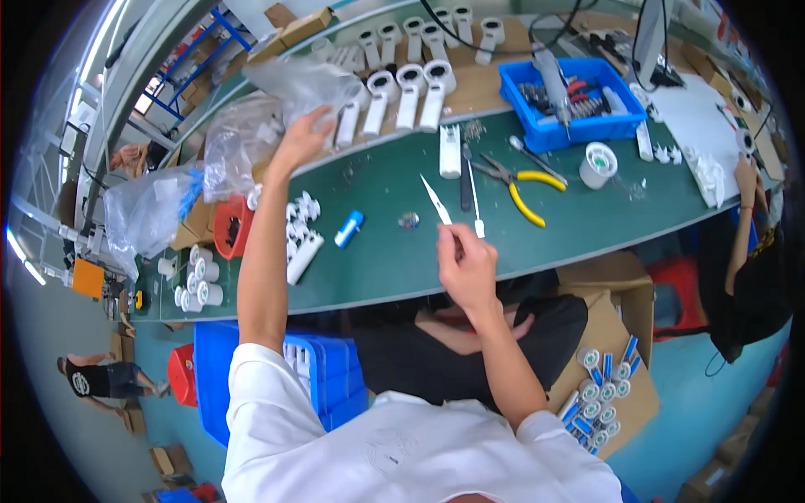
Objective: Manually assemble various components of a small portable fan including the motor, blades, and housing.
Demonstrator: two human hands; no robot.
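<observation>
Right now the right hand (466,267) is pinching the lower end of a pair of white tweezers (436,201), fingers closed narrowly round them, with the pointed tip angling up and to the left over the green bench (394,251). The tweezers are hanging just above the bench top, near a thin white-handled tool (476,205) and a dark slim tool (464,178) lying side by side.

Meanwhile the left hand (302,134) is reaching far forward with the arm stretched out, and its fingers are gripping a clear plastic bag (285,92) at the bench's far left edge; the bag is crumpled and lifted.

Further out, yellow-handled pliers (521,186) are lying to the right of the tweezers, with a small white spool (598,163) beyond them. A blue bin (570,105) of small parts is sitting behind that. A row of white handle-shaped casings (408,94) is resting on cardboard along the far edge. Near the left forearm a cluster of small white parts (300,230) and a little blue cylinder (349,228) are lying on the bench. A red tub (231,228) is sitting at the left end.
</observation>
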